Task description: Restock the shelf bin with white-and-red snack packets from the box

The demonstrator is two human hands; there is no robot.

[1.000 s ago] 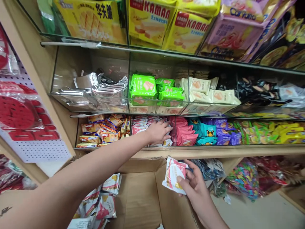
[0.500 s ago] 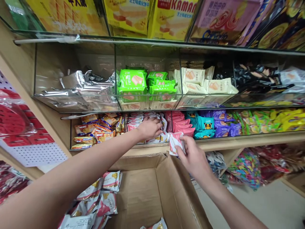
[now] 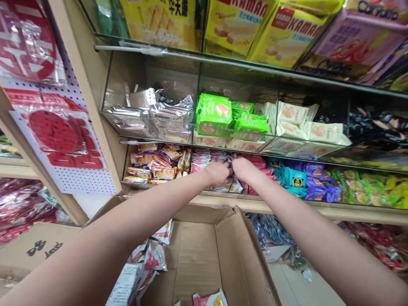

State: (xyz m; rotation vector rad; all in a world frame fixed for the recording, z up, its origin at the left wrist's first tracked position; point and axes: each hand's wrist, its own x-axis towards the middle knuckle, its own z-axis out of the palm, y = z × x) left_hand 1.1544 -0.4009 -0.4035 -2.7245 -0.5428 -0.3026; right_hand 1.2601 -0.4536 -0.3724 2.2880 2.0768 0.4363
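Both my hands reach into a low shelf compartment of white and pink packets point(image 3: 200, 160). My left hand point(image 3: 219, 173) rests on the packets with its fingers curled downward; whether it grips one is hidden. Touching or nearly touching it on the right, my right hand point(image 3: 242, 169) is bent over the same compartment, its fingers hidden behind the wrist. Below, an open cardboard box point(image 3: 194, 255) holds loose white and pink packets point(image 3: 155, 255) on its left side, and another packet point(image 3: 210, 298) lies near the bottom of the view.
Orange snack packets point(image 3: 162, 163) fill the compartment to the left; teal packets point(image 3: 295, 180) and purple packets point(image 3: 321, 182) stand to the right. A clear-fronted shelf with green packets point(image 3: 214, 111) overhangs my hands. A cardboard flap point(image 3: 35, 250) is at lower left.
My right hand has moved from above the box's rim into the compartment beside my left hand; the packet it held is now out of sight. The view has shifted left.
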